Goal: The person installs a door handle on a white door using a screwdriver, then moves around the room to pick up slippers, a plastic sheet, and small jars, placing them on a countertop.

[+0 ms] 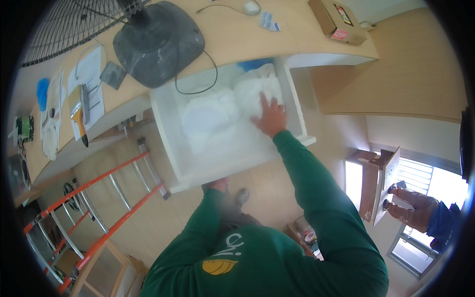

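Observation:
A white drawer [222, 171] is pulled out from under the wooden desk. Inside it lie two soft white bundles, one to the left [210, 116] and one at the back right [255, 89]; haze blurs what they are made of. My right hand [273, 119] reaches in, its fingers spread over the right bundle's front edge; whether it presses on it I cannot tell. Something blue [255, 64] shows behind that bundle. Low at the drawer's front edge is my left hand [219, 184], its fingers hidden by the drawer front.
On the desk [227, 29] stand a dusty black fan base [159, 42] and a cardboard box [339, 22]. A paintbrush [77, 116] lies at the left. An orange ladder [106, 193] is at lower left. At right, a person [420, 210] stands on a wooden piece of furniture [378, 183].

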A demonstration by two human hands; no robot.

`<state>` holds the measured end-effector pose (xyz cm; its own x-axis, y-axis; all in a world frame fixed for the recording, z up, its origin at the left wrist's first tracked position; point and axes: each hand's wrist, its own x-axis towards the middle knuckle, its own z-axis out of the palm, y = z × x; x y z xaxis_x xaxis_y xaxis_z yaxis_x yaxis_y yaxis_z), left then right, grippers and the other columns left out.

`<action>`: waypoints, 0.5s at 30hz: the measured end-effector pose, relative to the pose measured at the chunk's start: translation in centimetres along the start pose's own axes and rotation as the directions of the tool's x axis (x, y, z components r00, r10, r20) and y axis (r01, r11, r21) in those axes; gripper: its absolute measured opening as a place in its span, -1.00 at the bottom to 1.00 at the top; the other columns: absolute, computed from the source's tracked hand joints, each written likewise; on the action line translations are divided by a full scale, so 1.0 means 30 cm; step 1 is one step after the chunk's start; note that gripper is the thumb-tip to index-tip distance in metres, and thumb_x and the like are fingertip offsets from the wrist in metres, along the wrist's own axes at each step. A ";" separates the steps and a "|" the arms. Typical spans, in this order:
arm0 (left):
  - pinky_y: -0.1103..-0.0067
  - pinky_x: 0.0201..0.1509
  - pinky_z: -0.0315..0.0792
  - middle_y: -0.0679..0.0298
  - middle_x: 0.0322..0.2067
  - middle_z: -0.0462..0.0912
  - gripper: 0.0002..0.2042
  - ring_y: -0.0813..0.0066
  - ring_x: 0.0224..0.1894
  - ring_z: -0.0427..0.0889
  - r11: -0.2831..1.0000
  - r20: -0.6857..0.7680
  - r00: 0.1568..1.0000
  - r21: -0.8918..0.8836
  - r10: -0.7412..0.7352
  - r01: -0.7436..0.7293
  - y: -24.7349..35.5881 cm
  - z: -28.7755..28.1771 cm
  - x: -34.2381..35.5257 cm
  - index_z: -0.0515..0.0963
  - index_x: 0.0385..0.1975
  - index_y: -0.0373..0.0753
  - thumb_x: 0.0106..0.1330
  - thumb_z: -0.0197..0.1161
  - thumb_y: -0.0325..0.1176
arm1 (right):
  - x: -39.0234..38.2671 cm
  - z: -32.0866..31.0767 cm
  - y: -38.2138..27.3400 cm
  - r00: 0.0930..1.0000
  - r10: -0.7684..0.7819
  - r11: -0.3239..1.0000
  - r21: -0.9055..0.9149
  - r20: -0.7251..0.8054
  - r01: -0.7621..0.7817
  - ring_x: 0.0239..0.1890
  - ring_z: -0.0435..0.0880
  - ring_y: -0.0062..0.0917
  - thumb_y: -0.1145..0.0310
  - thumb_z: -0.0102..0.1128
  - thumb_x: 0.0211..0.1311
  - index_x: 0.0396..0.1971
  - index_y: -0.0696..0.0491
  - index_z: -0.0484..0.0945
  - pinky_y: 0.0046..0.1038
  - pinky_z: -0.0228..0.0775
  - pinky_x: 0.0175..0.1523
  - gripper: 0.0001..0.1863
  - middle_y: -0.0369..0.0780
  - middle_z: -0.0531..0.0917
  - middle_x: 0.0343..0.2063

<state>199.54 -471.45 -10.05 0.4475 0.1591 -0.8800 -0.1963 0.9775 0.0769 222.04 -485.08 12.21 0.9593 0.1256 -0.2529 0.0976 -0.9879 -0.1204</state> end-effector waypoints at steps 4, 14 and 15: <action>0.09 0.24 0.45 0.10 0.11 0.53 -0.53 0.11 0.20 0.48 0.999 0.031 0.999 0.012 -0.045 0.044 0.000 0.085 0.027 0.42 0.18 -0.25 0.50 -0.03 -0.01 | -0.137 -0.067 0.024 0.982 -0.128 0.991 0.009 -0.141 0.131 0.39 0.16 0.18 -0.01 0.45 0.12 0.49 -0.09 0.11 0.04 0.07 0.42 -0.01 0.17 0.19 0.39; 0.08 0.19 0.52 -0.04 0.14 0.45 -0.50 -0.04 0.16 0.49 0.987 -0.009 0.992 0.100 -0.126 0.126 0.090 0.527 -0.015 0.33 0.19 -0.38 0.53 -0.05 -0.03 | -0.430 -0.159 0.048 0.986 -0.124 0.839 0.518 -0.110 0.163 0.21 0.48 -0.04 0.13 0.30 0.30 0.25 0.12 0.42 -0.13 0.33 0.27 -0.39 0.06 0.55 0.13; 0.07 0.19 0.52 -0.10 0.17 0.37 -0.50 -0.08 0.12 0.49 0.988 -0.020 0.988 0.018 -0.152 0.152 0.103 0.567 -0.025 0.28 0.15 -0.42 0.54 -0.04 -0.03 | -0.448 -0.144 0.030 0.987 -0.135 0.832 0.531 -0.084 0.159 0.16 0.53 -0.07 0.12 0.30 0.31 0.23 0.13 0.45 -0.15 0.39 0.22 -0.41 0.04 0.59 0.09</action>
<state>213.43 -466.20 -1.17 0.4548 0.0060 -0.8906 -0.1098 0.9927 -0.0493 210.38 -488.06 19.67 0.9561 0.2501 -0.1527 0.0935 -0.7543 -0.6499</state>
